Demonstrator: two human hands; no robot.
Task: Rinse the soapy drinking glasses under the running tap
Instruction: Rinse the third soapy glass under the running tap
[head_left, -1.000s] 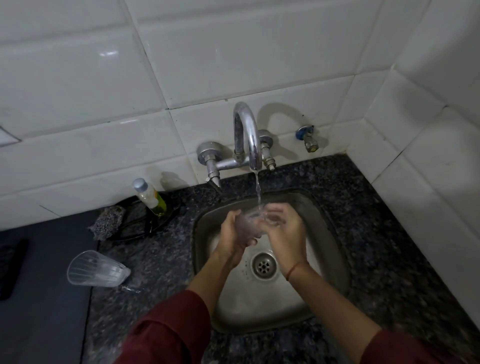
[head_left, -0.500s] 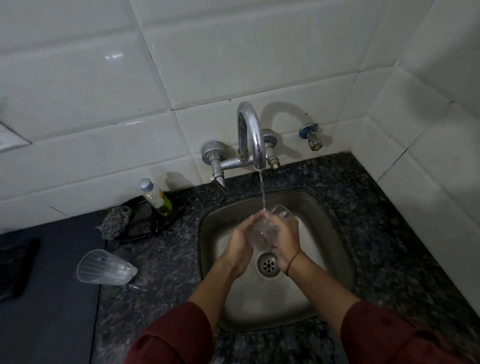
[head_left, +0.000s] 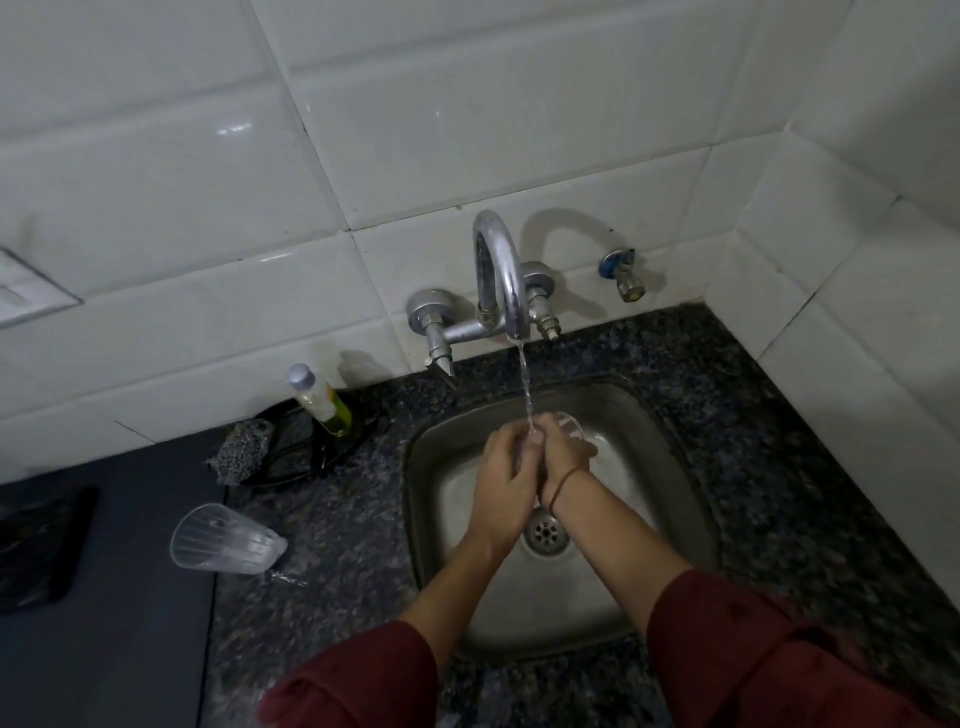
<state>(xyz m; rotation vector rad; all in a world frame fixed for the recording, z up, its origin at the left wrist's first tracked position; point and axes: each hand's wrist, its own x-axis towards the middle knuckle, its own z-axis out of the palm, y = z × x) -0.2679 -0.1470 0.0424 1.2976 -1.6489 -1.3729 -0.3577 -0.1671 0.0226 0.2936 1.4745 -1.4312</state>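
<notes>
Left grip (head_left: 501, 480) and right grip (head_left: 563, 457) clasp one glass (head_left: 570, 427) under the tap (head_left: 497, 270). Second glass (head_left: 223, 540) lies on the table (head_left: 769, 426). Bottle (head_left: 322, 400) label unreadable.

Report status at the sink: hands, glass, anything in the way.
Left hand and right hand both grip glass under running stream. Second glass lies on its side on counter, left of sink. Nothing in the way.

**A:** Which surfaces are showing pattern?

**B:** The counter (head_left: 769, 467) is showing black-and-grey speckle, the scrubber (head_left: 241, 449) is showing grey fleck, and the ribbed glass (head_left: 223, 540) is showing clear lengthwise ribs.

**A:** And which are showing plain colour?

**B:** The wall tiles (head_left: 467, 130) are reading glossy white, the sleeves (head_left: 753, 649) maroon, the tap (head_left: 498, 270) chrome silver, the sink (head_left: 660, 441) dull steel grey, the bottle (head_left: 324, 402) yellow-green, the wrist thread (head_left: 563, 482) red, and the held glass (head_left: 570, 427) colourless.
</notes>
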